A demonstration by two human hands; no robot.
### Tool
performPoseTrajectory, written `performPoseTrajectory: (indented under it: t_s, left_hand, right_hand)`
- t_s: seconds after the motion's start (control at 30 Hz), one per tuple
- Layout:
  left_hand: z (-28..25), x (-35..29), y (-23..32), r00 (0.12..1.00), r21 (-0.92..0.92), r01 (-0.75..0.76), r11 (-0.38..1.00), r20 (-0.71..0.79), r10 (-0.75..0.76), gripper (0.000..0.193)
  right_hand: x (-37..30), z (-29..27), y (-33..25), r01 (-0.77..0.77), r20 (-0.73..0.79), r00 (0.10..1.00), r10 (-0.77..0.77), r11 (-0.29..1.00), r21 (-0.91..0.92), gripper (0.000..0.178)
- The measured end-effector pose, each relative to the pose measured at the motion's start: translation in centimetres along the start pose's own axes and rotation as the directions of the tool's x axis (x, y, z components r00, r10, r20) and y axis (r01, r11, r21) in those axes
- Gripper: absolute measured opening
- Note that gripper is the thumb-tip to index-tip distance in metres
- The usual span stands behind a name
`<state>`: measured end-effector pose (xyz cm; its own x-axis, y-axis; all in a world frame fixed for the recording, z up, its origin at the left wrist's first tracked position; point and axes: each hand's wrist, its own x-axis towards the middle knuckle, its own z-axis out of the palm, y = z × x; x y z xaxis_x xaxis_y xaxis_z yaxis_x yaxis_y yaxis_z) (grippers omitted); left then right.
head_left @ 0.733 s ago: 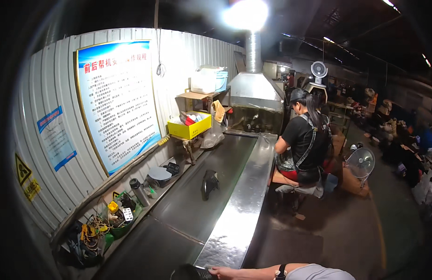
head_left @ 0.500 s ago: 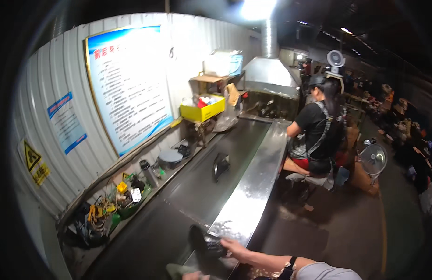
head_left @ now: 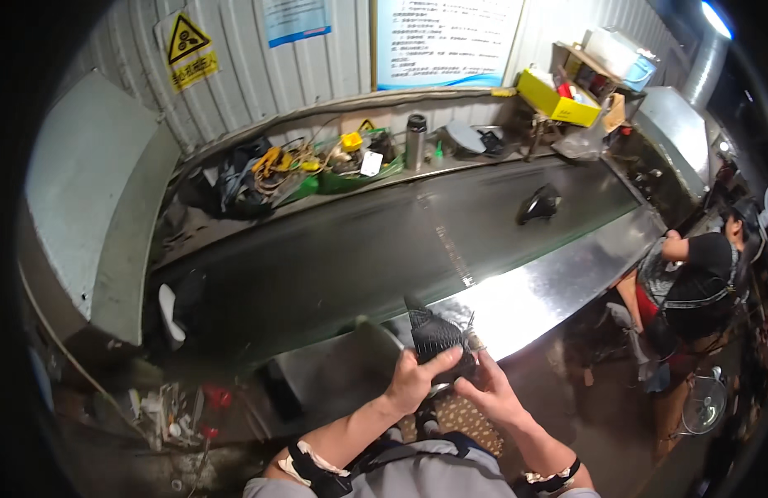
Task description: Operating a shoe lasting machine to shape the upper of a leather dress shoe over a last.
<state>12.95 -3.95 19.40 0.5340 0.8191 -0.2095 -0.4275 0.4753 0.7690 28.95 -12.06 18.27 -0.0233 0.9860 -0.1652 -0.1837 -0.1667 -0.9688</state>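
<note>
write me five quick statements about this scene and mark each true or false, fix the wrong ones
1. The left hand holds a black textured piece. True.
2. The yellow box lies in the middle of the dark belt. False: the yellow box sits raised, off the belt, toward the wall side.
3. A silver flask with a dark lid stands upright. True.
4. The co-worker is at the left of the picture. False: the co-worker is at the right.
5. The dark item on the belt lies apart from both hands. True.
</note>
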Motion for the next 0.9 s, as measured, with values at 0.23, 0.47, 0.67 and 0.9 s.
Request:
performPoseTrajectory:
  t_s: [0.23,0.47,0.67,0.9]
  left_hand:
    - [-0.6,-6.0,3.8,0.975,0.161,-0.166,0.973,-0.118,0.186,0.011]
    - [0.8,-8.3,9.9,0.977,0.296,-0.168,0.94,-0.079,0.199,0.013]
    - [0.9,-4.2,5.9,0.875,-0.17,-0.263,0.95,-0.457,0.16,0.018]
    - [-2.7,-0.6,3.5,0.616,0.628,-0.504,0.593,-0.22,0.757,0.039]
  right_hand:
    - [-1.5,3.6,-5.0,0.162,0.212,0.973,-0.097,0.935,-0.315,0.085]
    - [-1.9,3.9,-8.4,0.324,0.453,0.883,-0.127,0.862,-0.389,0.042]
    - [1.1,5.0,-5.0,0.252,0.196,0.966,-0.168,0.777,-0.577,0.048]
    - [5.8,7.9,-6.2,-0.037,0.099,0.995,0.033,0.999,0.038,0.081]
